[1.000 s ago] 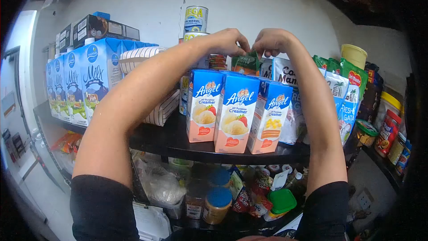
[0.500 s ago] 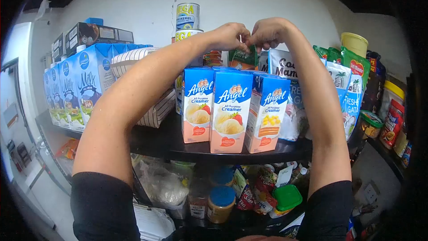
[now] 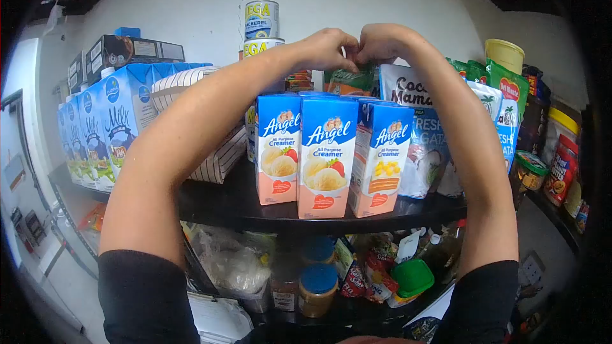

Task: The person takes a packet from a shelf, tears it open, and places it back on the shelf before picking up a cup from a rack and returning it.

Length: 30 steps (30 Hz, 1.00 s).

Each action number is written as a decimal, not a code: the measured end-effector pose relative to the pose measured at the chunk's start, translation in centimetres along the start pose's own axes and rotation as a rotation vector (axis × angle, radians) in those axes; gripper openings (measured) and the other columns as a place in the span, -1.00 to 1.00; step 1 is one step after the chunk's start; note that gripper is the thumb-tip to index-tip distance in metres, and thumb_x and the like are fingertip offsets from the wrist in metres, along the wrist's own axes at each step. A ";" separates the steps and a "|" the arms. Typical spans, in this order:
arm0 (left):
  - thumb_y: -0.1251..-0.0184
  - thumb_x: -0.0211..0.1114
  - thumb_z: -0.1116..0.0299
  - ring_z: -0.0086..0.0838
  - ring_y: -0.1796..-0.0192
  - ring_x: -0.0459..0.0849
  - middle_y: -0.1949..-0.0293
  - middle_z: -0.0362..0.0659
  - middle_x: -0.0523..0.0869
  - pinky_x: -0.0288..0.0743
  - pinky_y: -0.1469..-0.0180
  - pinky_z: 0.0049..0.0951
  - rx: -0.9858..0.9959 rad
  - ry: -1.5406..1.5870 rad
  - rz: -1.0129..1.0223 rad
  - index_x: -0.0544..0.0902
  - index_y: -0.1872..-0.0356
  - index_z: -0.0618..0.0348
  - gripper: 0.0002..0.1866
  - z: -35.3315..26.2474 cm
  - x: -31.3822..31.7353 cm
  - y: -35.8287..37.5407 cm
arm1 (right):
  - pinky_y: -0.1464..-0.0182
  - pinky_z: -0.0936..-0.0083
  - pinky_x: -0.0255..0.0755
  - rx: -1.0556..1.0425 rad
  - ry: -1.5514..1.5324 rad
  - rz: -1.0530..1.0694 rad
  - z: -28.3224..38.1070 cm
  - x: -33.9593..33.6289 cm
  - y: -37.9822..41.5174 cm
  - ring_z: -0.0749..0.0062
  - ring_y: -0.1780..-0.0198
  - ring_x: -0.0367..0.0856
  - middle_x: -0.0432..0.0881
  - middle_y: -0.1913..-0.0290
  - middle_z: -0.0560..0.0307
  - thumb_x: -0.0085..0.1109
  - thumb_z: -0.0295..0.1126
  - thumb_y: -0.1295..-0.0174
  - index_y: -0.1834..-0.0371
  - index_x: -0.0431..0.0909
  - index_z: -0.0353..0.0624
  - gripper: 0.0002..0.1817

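Note:
Both arms reach over the front row of Angel creamer cartons (image 3: 324,159) on the upper shelf. Behind them, my left hand (image 3: 330,50) is closed, thumb and fingers pinching at the top of a green pouch (image 3: 349,81). Close beside it, my right hand (image 3: 382,43) is closed on the same top edge, its fingertips partly hidden. Only the pouch's upper part shows; the cartons cover the rest. A white and blue Coco Mama pouch (image 3: 408,89) stands just right of it, below my right wrist.
Milk cartons (image 3: 121,114) and a striped cloth item (image 3: 217,159) occupy the shelf's left side. Stacked mackerel cans (image 3: 262,20) rise at the back. On the right are Del Monte pouches (image 3: 507,83) and a yellow tub (image 3: 505,55). Blue-lidded jars (image 3: 317,280) sit on the shelf below.
The view has shifted slightly. My hands stay at the green pouch's top, with the right fingers now more tucked in. More of the Coco Mama pouch shows.

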<state>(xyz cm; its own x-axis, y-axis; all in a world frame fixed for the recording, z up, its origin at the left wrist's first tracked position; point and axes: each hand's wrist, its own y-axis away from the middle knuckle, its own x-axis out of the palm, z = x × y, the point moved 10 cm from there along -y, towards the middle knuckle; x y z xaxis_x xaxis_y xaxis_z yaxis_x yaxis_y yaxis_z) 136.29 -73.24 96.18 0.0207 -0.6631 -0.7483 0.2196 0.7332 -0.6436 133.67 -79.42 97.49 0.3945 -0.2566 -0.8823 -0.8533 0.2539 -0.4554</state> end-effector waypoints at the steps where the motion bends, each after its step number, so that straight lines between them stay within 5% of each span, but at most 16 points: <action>1: -0.16 0.46 0.35 -0.44 0.29 0.69 0.26 -0.10 0.71 0.57 0.24 -0.41 -0.001 -0.033 0.087 0.69 0.20 0.21 -0.76 0.1 0.9 -0.1 | 0.60 0.50 0.29 0.026 -0.115 0.056 -0.6 0.2 0.4 0.52 0.64 0.41 0.53 0.64 0.24 0.36 -0.23 -0.04 0.44 0.68 -0.21 -0.75; 6: -0.14 0.47 0.28 -0.39 0.26 0.69 0.29 -0.13 0.71 0.56 0.21 -0.35 0.125 -0.102 0.037 0.69 0.21 0.19 -0.73 -1.0 0.8 -0.3 | 0.68 0.56 0.02 0.036 -0.398 0.197 -0.9 1.2 1.7 0.66 0.71 0.19 0.36 0.71 0.34 0.35 -0.22 -0.11 0.53 0.64 -0.17 -0.75; 8: -0.13 0.46 0.29 -0.29 0.19 0.67 0.25 -0.11 0.65 0.54 0.14 -0.30 0.202 -0.158 0.014 0.68 0.20 0.21 -0.73 -2.2 0.7 0.2 | 0.53 0.50 0.42 0.088 -0.327 0.152 -1.0 0.5 2.2 0.49 0.57 0.50 0.60 0.53 0.17 0.44 -0.28 -0.07 0.47 0.65 -0.17 -0.79; 12: -0.15 0.41 0.35 -0.21 0.10 0.64 0.20 -0.08 0.59 0.52 0.05 -0.26 0.248 -0.182 0.024 0.65 0.20 0.25 -0.75 -2.6 1.2 -0.2 | 0.68 0.54 0.08 0.053 -0.315 0.153 -0.5 0.9 3.2 0.62 0.71 0.27 0.43 0.69 0.28 0.33 -0.21 -0.12 0.45 0.68 -0.21 -0.74; 15: -0.19 0.34 0.42 -0.14 0.06 0.62 0.19 -0.05 0.59 0.50 -0.02 -0.22 0.285 -0.145 0.058 0.61 0.20 0.29 -0.80 -2.8 2.1 -0.1 | 0.57 0.46 0.31 0.029 -0.346 0.149 -0.9 1.6 2.1 0.48 0.64 0.45 0.59 0.60 0.14 0.33 -0.18 -0.09 0.34 0.73 -0.21 -0.72; 17: -0.22 0.28 0.48 -0.13 0.03 0.62 0.14 -0.03 0.59 0.50 -0.04 -0.21 0.359 -0.098 0.031 0.60 0.20 0.31 -0.84 -3.6 2.1 0.3 | 0.39 0.36 0.46 0.008 -0.101 0.048 -0.5 0.8 2.3 0.36 0.51 0.59 0.70 0.47 0.06 0.35 -0.16 -0.04 0.25 0.74 -0.21 -0.66; 24: -0.20 0.33 0.46 -0.16 0.01 0.64 0.07 -0.03 0.62 0.51 -0.03 -0.23 0.253 -0.219 0.012 0.58 0.15 0.30 -0.77 -2.8 1.8 0.3 | 0.31 0.32 0.48 0.031 -0.027 -0.062 -0.5 0.5 2.1 0.33 0.45 0.63 0.71 0.44 0.02 0.35 -0.11 -0.04 0.23 0.74 -0.22 -0.61; 26: -0.16 0.42 0.36 -0.21 0.10 0.67 0.14 -0.05 0.64 0.54 0.04 -0.26 0.111 -0.031 -0.008 0.58 0.13 0.26 -0.69 -1.9 1.4 0.4 | 0.31 0.33 0.48 0.040 -0.162 -0.067 -1.8 0.7 1.5 0.33 0.45 0.64 0.72 0.43 0.00 0.35 -0.10 -0.06 0.24 0.73 -0.29 -0.58; 30: -0.12 0.49 0.28 -0.26 0.18 0.67 0.20 -0.07 0.66 0.54 0.10 -0.27 0.138 -0.092 -0.020 0.60 0.16 0.23 -0.65 -1.4 1.4 -0.4 | 0.32 0.28 0.52 -0.001 -0.359 -0.090 -3.2 1.1 0.8 0.26 0.43 0.65 0.71 0.38 -0.04 0.34 -0.13 -0.03 0.27 0.72 -0.32 -0.59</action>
<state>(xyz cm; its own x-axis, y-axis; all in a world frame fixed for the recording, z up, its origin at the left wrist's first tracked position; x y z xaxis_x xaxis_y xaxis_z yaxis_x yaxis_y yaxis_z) 134.83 -74.22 95.11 0.1025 -0.6926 -0.7140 0.3527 0.6965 -0.6250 132.34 -82.49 96.50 0.5623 0.0661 -0.8243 -0.8101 0.2443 -0.5330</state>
